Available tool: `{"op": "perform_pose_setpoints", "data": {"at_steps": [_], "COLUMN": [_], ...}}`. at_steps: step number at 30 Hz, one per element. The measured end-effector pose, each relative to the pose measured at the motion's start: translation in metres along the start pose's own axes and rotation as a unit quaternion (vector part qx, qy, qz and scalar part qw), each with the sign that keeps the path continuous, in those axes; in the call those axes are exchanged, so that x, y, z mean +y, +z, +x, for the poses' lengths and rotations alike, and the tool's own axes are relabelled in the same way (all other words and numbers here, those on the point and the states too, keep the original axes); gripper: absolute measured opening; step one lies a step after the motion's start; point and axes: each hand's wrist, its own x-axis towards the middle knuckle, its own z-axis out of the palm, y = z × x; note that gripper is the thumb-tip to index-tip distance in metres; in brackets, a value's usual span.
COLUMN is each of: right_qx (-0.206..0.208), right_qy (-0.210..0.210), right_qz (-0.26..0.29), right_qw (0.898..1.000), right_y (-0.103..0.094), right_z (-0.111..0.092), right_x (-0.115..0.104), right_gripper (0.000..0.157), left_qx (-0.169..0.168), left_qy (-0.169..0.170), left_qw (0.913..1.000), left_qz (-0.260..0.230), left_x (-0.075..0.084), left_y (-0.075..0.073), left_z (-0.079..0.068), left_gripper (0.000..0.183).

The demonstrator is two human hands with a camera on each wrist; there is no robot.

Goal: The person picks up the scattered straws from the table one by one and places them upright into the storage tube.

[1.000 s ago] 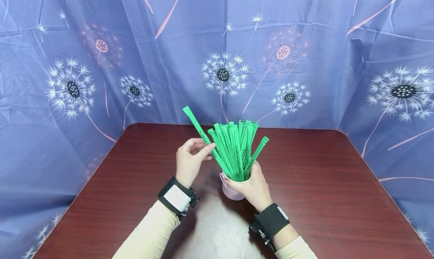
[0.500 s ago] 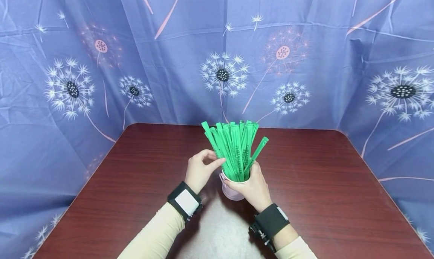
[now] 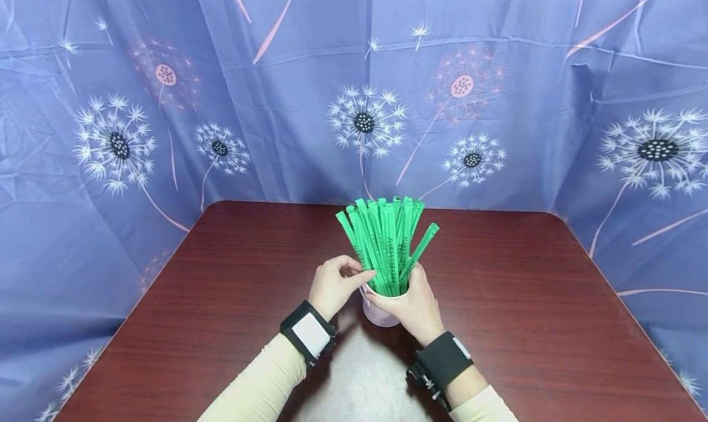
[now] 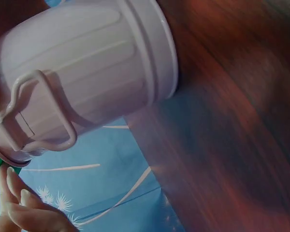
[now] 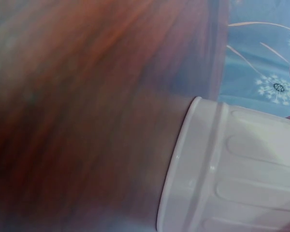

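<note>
A small pale lilac metal pail (image 3: 380,314) stands upright on the table, packed with slim green stick packets (image 3: 390,244) that bear dark print. My right hand (image 3: 418,305) grips the pail around its upper right side, thumb along the front rim. At the left rim, my left hand (image 3: 336,284) pinches the lower part of a green stick packet (image 3: 347,226), which leans left among the others. The left wrist view shows the ribbed pail (image 4: 87,67) with a looped side handle (image 4: 63,123) and curled left fingers (image 4: 36,215) beside its mouth. The packets' lower ends are hidden inside.
A dark red wood-grain table (image 3: 525,324) extends around the pail. Behind it and at both sides hangs a blue cloth (image 3: 276,115) with dandelion prints. A black wrist strap (image 3: 307,330) sits on each arm.
My left hand has moved down and right, lowering the pinched green stick packet into the pail beside the others. The right hand has stayed in place on the pail.
</note>
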Motion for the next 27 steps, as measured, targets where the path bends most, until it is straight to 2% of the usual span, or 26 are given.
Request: {"op": "perform_pose_setpoints", "data": {"at_steps": [5, 10, 14, 17, 19, 22, 24, 27], "right_qx": [0.003, -0.003, -0.028, -0.056, -0.074, -0.093, -0.096, -0.09], "right_qy": [0.0, -0.015, -0.047, -0.049, -0.05, -0.069, -0.091, -0.111], "right_qz": [-0.001, 0.018, 0.061, 0.067, 0.046, -0.031, -0.091, -0.189], "right_qw": [1.0, 1.0, 0.997, 0.995, 0.995, 0.993, 0.987, 0.971], "right_y": [-0.004, -0.008, -0.015, -0.024, -0.035, -0.058, -0.077, -0.107], "right_z": [-0.002, -0.002, 0.001, 0.003, 0.005, 0.011, 0.017, 0.029], "right_x": [0.001, 0.002, 0.005, 0.008, 0.013, 0.025, 0.035, 0.049], "right_gripper": [0.094, 0.11, 0.125, 0.129, 0.132, 0.136, 0.137, 0.134], "left_qx": [-0.018, -0.038, -0.049, -0.051, -0.053, -0.053, -0.053, -0.042], "left_qy": [-0.02, -0.018, 0.01, 0.054, 0.08, 0.112, 0.131, 0.141], "left_qw": [0.9994, 0.999, 0.9988, 0.9964, 0.9927, 0.9835, 0.975, 0.9584], "left_qz": [-0.022, -0.018, 0.001, 0.04, 0.073, 0.132, 0.172, 0.244], "left_x": [0.0, 0.001, 0.002, 0.0, -0.002, -0.008, -0.015, -0.028], "left_y": [0.004, 0.004, 0.002, 0.0, -0.003, -0.011, -0.018, -0.028], "left_z": [0.002, 0.003, 0.003, 0.002, 0.0, 0.0, 0.002, 0.009], "left_gripper": [0.024, 0.026, 0.027, 0.032, 0.039, 0.051, 0.06, 0.074]}}
